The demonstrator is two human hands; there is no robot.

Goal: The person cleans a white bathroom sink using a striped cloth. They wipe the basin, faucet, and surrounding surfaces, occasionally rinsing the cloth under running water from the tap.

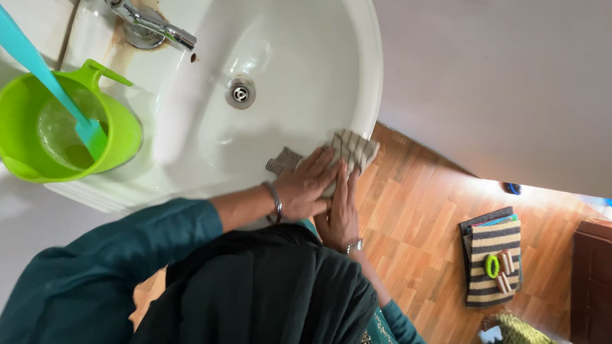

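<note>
A striped cloth (351, 152) is pressed flat against the white sink (364, 72) rim by the left hand (307, 185) and right hand (338, 210), both open-palmed. A green bucket (23, 125) holding a teal brush (32, 64) is seen beside the tap (145, 20).

No packages, labels, signs or screens are visible in the head view.

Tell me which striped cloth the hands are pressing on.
The striped cloth on the sink rim, under the left hand and right hand. The other striped cloth lies untouched on the wooden floor.
</note>
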